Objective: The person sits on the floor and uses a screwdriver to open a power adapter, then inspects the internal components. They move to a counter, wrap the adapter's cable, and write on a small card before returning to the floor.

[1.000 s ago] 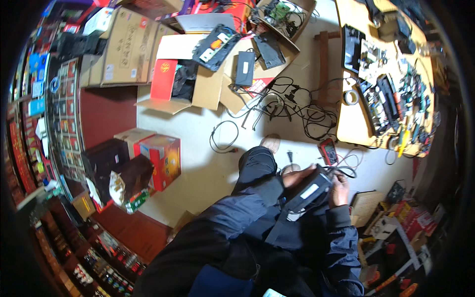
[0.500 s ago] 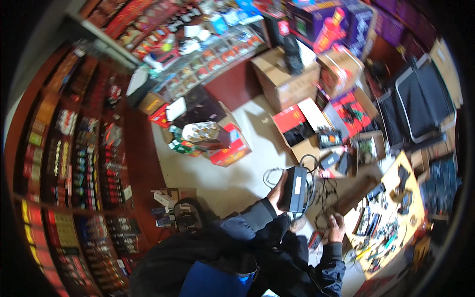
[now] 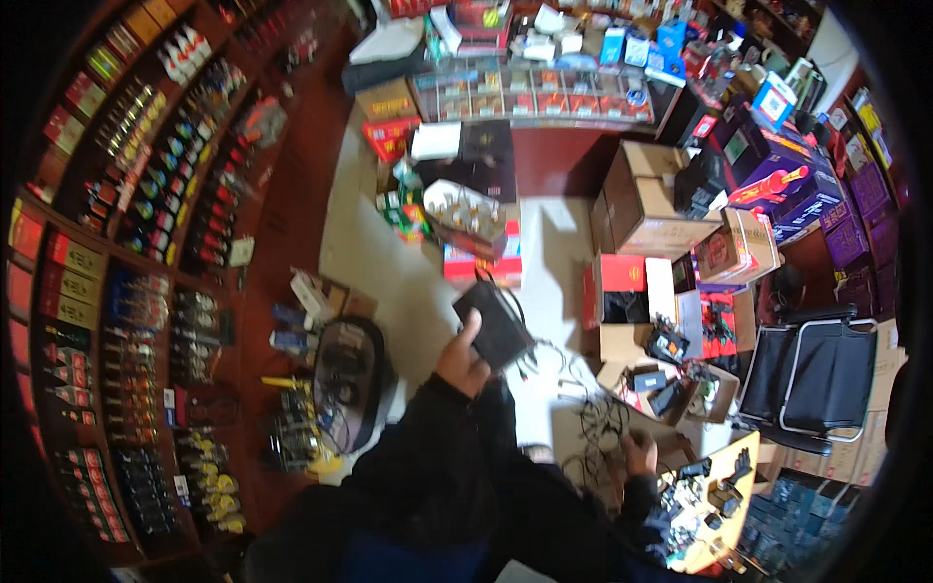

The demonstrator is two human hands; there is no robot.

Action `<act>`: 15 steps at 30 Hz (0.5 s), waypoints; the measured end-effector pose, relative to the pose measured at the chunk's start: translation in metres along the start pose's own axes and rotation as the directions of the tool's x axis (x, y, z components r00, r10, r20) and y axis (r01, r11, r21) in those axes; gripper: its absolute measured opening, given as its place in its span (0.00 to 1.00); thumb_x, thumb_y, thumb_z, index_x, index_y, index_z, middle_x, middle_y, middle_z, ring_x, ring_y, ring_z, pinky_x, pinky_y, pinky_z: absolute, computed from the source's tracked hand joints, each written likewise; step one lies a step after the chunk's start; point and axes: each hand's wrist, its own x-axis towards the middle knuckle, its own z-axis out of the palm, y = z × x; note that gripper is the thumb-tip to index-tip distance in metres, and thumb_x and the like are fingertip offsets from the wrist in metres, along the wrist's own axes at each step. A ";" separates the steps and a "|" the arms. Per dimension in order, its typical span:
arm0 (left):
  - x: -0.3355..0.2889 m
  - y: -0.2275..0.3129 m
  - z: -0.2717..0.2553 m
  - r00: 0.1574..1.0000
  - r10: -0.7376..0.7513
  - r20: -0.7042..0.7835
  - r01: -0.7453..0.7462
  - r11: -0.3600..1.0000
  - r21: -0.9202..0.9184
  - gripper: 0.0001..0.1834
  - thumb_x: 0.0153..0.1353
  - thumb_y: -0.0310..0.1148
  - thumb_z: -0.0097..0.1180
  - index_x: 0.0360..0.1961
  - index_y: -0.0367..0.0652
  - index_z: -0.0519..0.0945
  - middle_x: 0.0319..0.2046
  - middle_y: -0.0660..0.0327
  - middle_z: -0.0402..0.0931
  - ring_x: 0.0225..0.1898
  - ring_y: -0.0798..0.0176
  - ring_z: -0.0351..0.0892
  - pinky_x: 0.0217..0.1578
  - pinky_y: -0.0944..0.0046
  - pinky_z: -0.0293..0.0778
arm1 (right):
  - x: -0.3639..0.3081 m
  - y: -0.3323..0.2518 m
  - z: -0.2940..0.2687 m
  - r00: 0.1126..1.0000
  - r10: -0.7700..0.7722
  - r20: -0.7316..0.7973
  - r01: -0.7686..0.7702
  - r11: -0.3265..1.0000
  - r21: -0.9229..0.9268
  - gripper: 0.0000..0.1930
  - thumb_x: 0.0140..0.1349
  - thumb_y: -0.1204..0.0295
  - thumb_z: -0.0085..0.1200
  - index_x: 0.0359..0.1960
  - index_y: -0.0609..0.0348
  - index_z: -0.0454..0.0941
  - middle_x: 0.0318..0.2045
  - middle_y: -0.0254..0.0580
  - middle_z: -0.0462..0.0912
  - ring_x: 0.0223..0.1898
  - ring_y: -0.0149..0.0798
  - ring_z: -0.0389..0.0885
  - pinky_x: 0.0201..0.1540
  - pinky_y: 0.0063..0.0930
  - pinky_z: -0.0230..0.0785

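Note:
My left hand (image 3: 461,367) is closed around a black power adapter (image 3: 494,328), a thick rectangular brick, with the thumb across its near side. A dark cord loops off its far end, and thin cables trail to the right over the pale floor. To the right, my right hand (image 3: 639,453) hangs low with its fingers curled, beside a tangle of black cables (image 3: 598,428). What lies between those fingers, if anything, is too small to make out. Just past that hand is a yellowish work table (image 3: 736,500) strewn with small parts and tools.
Bottle shelves (image 3: 160,219) line the left wall. Beside them sits a dark oval case (image 3: 348,374). Ahead are a glass display counter (image 3: 535,95) and a tray of small bottles (image 3: 466,216). Cardboard boxes (image 3: 671,228) and a black chair (image 3: 814,377) stand right.
The view has turned right. My left hand has carried the power adapter leftward, away from my right hand, and tilted it. My right hand remains low near the cables and the table.

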 end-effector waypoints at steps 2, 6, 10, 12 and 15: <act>0.009 0.024 -0.004 0.996 0.091 -0.009 -0.091 0.996 0.018 0.27 0.74 0.50 0.56 0.64 0.42 0.74 0.59 0.58 0.80 0.62 0.55 0.77 0.67 0.50 0.70 | 0.023 -0.049 0.017 0.997 0.075 -0.021 -0.073 0.994 0.085 0.18 0.59 0.66 0.66 0.44 0.70 0.82 0.37 0.49 0.88 0.40 0.40 0.85 0.47 0.34 0.76; 0.035 0.081 0.007 0.996 0.056 0.063 -0.045 0.985 -0.166 0.28 0.75 0.52 0.53 0.66 0.44 0.75 0.62 0.59 0.79 0.63 0.54 0.76 0.68 0.49 0.68 | 0.063 -0.162 0.060 0.985 0.031 0.169 -0.043 0.997 0.067 0.18 0.61 0.66 0.65 0.47 0.66 0.82 0.36 0.40 0.87 0.37 0.35 0.84 0.44 0.30 0.76; 0.054 0.107 0.039 0.983 0.087 0.162 -0.032 0.949 -0.313 0.28 0.74 0.51 0.55 0.66 0.45 0.75 0.61 0.60 0.80 0.64 0.56 0.77 0.68 0.50 0.68 | 0.089 -0.264 0.131 0.902 -0.205 0.379 0.160 0.976 0.147 0.37 0.55 0.69 0.74 0.67 0.62 0.71 0.52 0.52 0.83 0.53 0.45 0.81 0.55 0.39 0.76; 0.059 0.113 0.059 0.970 0.092 0.224 -0.004 0.932 -0.362 0.30 0.74 0.54 0.52 0.68 0.46 0.74 0.64 0.57 0.78 0.66 0.54 0.75 0.69 0.45 0.68 | 0.101 -0.304 0.166 0.772 -0.443 0.455 0.440 0.890 0.121 0.42 0.54 0.68 0.75 0.70 0.61 0.66 0.59 0.56 0.78 0.58 0.47 0.77 0.58 0.41 0.73; 0.066 0.123 0.090 0.932 0.163 0.324 -0.014 0.908 -0.418 0.30 0.74 0.55 0.52 0.67 0.47 0.74 0.63 0.58 0.78 0.65 0.57 0.77 0.68 0.49 0.69 | 0.124 -0.350 0.215 0.733 -0.450 0.511 0.463 0.879 0.111 0.35 0.55 0.71 0.73 0.65 0.63 0.72 0.54 0.53 0.81 0.56 0.47 0.79 0.57 0.39 0.74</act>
